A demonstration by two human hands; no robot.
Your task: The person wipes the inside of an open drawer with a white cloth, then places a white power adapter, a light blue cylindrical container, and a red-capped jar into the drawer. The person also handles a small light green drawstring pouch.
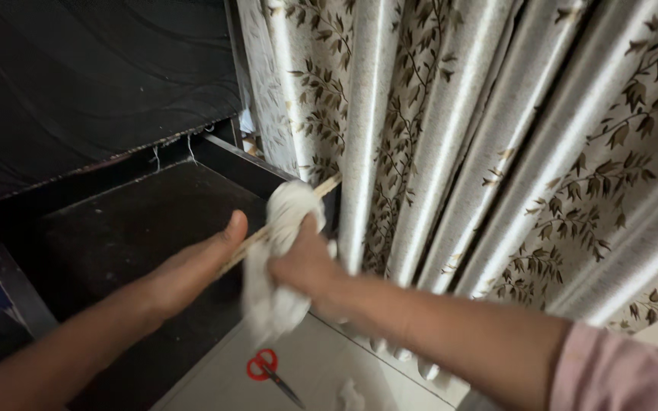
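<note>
In the head view, in front of the leaf-patterned curtain point(451, 152), both hands meet on a thin wooden stick point(327, 183). The right hand point(306, 262) is closed in a fist around a white cloth point(279, 251), which wraps the stick; the cloth bunches above the knuckles and hangs loose below them. The left hand point(192, 270) is closed on the lower part of the stick, thumb raised and pointing up along it. The stick slants upward to the right, its bare tip showing just beside a curtain fold.

Both forearms reach forward from the lower edge of the picture, the right one in a pink sleeve point(626, 373), and converge at mid-frame.

A dark furniture surface point(116, 228) lies beneath the left arm, its raised edge running close behind the hands. On the pale floor point(321, 358) below, red-handled scissors point(268, 369) lie well apart from the hands, with a small white scrap point(350, 396) near them. The curtain folds stand just right of the cloth.
</note>
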